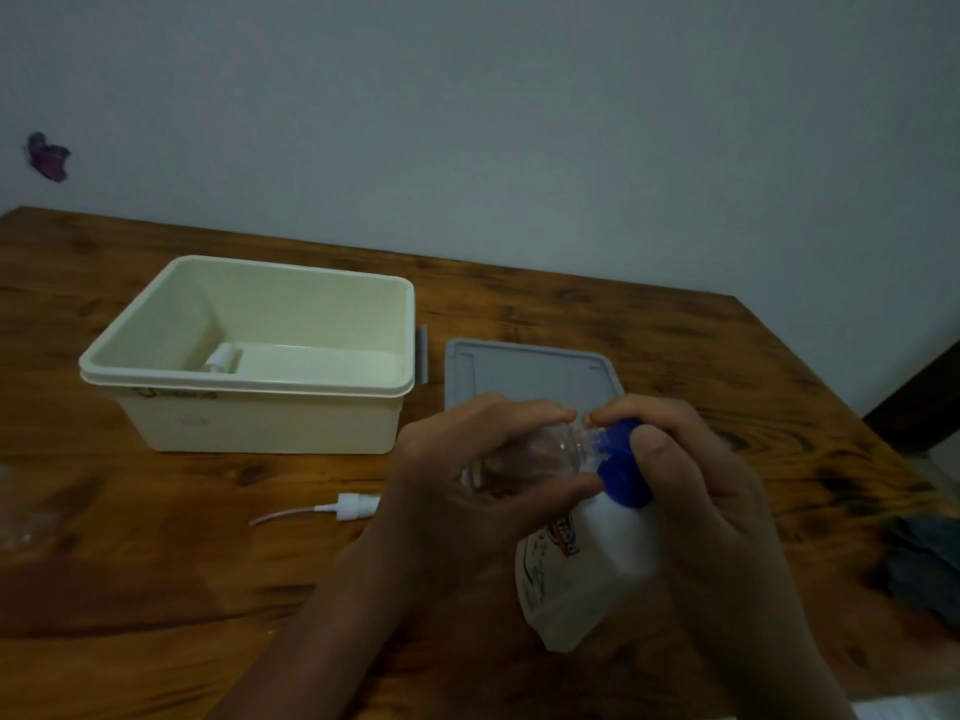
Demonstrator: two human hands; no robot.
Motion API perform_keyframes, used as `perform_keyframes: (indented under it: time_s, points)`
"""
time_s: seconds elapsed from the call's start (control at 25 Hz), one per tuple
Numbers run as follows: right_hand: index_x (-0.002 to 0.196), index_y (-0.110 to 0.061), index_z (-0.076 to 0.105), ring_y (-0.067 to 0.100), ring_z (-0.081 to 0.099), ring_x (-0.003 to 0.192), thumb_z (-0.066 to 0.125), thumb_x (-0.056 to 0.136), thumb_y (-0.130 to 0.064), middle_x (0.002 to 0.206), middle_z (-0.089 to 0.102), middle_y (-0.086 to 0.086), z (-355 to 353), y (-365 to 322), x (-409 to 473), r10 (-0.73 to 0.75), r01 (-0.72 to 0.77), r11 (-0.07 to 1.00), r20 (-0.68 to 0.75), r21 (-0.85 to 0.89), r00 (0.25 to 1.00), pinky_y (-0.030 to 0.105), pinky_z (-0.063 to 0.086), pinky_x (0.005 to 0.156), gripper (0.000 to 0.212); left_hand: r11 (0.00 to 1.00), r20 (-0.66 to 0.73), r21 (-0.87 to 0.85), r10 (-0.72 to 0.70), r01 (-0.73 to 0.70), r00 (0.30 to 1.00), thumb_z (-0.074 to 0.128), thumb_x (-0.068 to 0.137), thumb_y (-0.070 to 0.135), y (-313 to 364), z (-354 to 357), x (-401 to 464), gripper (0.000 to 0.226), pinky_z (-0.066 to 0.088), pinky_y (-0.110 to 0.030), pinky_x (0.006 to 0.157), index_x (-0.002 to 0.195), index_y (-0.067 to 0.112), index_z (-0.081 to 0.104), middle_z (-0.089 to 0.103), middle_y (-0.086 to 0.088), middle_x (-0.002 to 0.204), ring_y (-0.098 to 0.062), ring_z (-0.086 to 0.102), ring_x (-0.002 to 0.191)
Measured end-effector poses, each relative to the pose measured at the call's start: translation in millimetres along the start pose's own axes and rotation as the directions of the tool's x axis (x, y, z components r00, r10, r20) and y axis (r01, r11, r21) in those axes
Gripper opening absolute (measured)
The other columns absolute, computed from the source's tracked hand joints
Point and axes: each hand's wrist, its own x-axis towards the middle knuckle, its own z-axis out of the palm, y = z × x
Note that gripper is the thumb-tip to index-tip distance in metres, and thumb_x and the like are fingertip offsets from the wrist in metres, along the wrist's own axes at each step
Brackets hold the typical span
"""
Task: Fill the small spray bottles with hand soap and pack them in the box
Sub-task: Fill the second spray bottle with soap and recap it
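1. The cream rectangular plastic box [249, 402] stood open on the brown wooden table [623, 314] and serves here as the landmark.
2. Inside the box, against its left inner wall, lay a white spray bottle [222, 359] on its side (only its cap end showed clearly).
3. Just to the right of the box, the flat grey plastic lid [519, 366] lay on the table.
4. In front of the box and to its right, the left hand [467, 485] curled its fingers and thumb around a small clear plastic spray bottle [545, 452], held tilted with its open neck pointing away from the box.
5. Further right of the box, the right hand [696, 491] gripped the blue cap end [621, 465] of a white hand soap refill pouch [576, 574], the spout pressed to the clear bottle's neck.
6. The pouch's body hung below both hands, nearer the viewer than the box.
7. In front of the box's right corner, a white spray pump head with a thin dip tube [332, 509] lay flat on the table, just left of the left hand.
8. Far to the right of the box, a dark cloth [924, 569] sat at the table's edge (too blurred to describe further).
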Motion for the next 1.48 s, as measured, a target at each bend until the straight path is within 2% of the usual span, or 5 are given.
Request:
perform_keyframes:
  time_s: [0.28,0.48,0.84,1.08,1.48]
  points:
    - [0.101,-0.041,0.062,0.010,0.062,0.082,0.037,0.084,-0.051,0.101,0.063,-0.011,-0.3,-4.0,-0.2,-0.004,0.004,1.000,-0.021,-0.003,1.000,0.012,0.046,0.063,0.031,1.000,-0.036,-0.027,0.014,-0.015,0.999,0.071,0.077,0.030,0.0,2.8,1.7,0.042,0.049,-0.009,0.076,0.111,0.011,0.057,0.064,0.002,0.100,-0.001,0.062,0.089]
    - [0.093,-0.040,0.062,0.013,0.062,0.082,0.039,0.084,-0.047,0.098,0.063,-0.009,-0.5,-1.3,-0.1,-0.007,0.007,1.000,0.003,-0.004,1.000,0.019,0.048,0.064,0.026,1.000,-0.017,-0.011,0.013,-0.013,1.000,0.067,0.082,0.038,-2.3,4.0,0.1,0.042,0.053,-0.019,0.067,0.110,0.008,0.061,0.069,-0.006,0.093,-0.006,0.063,0.081]
    - [0.098,-0.045,0.061,0.010,0.062,0.083,0.037,0.082,-0.051,0.100,0.062,-0.017,-1.6,-4.8,-0.2,0.016,-0.016,1.000,-0.001,-0.018,1.000,0.022,0.047,0.065,0.029,0.979,-0.036,-0.201,-0.046,0.038,0.998,0.064,0.079,0.023,1.0,6.1,-1.8,0.034,0.048,-0.013,0.059,0.107,0.015,0.045,0.048,0.024,0.091,-0.001,0.057,0.071]
    - [0.095,-0.042,0.063,0.012,0.063,0.089,0.040,0.083,-0.049,0.102,0.064,-0.013,-0.3,1.9,-2.3,0.019,-0.019,1.000,0.002,-0.011,1.000,0.030,0.047,0.070,0.027,0.988,-0.035,-0.154,0.003,-0.008,0.999,0.064,0.076,0.020,2.4,3.5,-0.9,0.029,0.048,-0.027,0.054,0.093,0.000,0.051,0.050,0.005,0.085,-0.011,0.052,0.065]
    - [0.098,-0.043,0.062,0.007,0.062,0.084,0.038,0.084,-0.049,0.101,0.064,-0.016,2.7,-1.7,0.1,-0.024,0.025,1.000,-0.061,0.006,0.998,0.012,0.047,0.063,0.028,0.987,-0.041,-0.157,0.014,-0.021,0.999,0.064,0.078,0.021,2.4,3.2,0.1,0.030,0.049,-0.027,0.055,0.099,0.010,0.046,0.051,0.005,0.088,-0.011,0.054,0.066]
